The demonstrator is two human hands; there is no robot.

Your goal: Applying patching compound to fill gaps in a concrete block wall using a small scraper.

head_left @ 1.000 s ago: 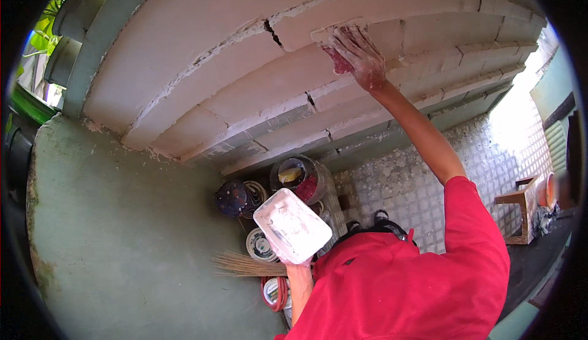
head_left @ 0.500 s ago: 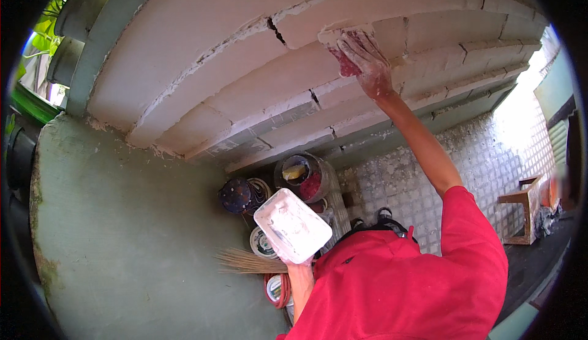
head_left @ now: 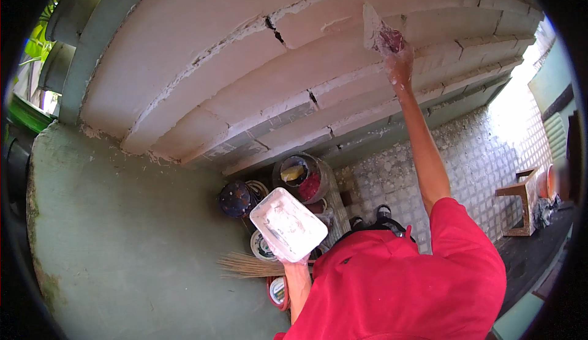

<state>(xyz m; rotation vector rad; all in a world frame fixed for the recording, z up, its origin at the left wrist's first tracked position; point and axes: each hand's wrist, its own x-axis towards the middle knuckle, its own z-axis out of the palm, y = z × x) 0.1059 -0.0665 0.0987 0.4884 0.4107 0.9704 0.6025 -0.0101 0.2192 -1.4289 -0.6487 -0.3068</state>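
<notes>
My left hand (head_left: pixel 295 260) grips the lower edge of a white rectangular plastic tub (head_left: pixel 262 201), low in front of my body. White putty (head_left: pixel 290 220) lies inside it and smears its walls. My right hand (head_left: pixel 400 64) reaches far forward, its fingers wrapped round a putty knife (head_left: pixel 375 29) with a pale, coated blade and a dark red body. Turned edge-on, the blade stands near the pale stepped wall (head_left: pixel 331 28); I cannot tell whether it touches. White smears cover the right fingers. A fresh putty streak (head_left: pixel 335 24) shows left of the blade.
Dark cracks (head_left: pixel 274 29) run through the wall's ledges. Beneath the tub are a bucket (head_left: pixel 301 175) with a yellow item, a dark pot (head_left: pixel 235 199) and a bristle broom (head_left: pixel 251 265). A green wall (head_left: pixel 128 230) fills the left; a wooden stool (head_left: pixel 520 202) stands right on the tiled floor (head_left: pixel 441 138).
My right hand has moved right and slightly up, away from the ledge, turning the putty knife from flat to edge-on. The tub stays nearly in place; the view has shifted slightly.
</notes>
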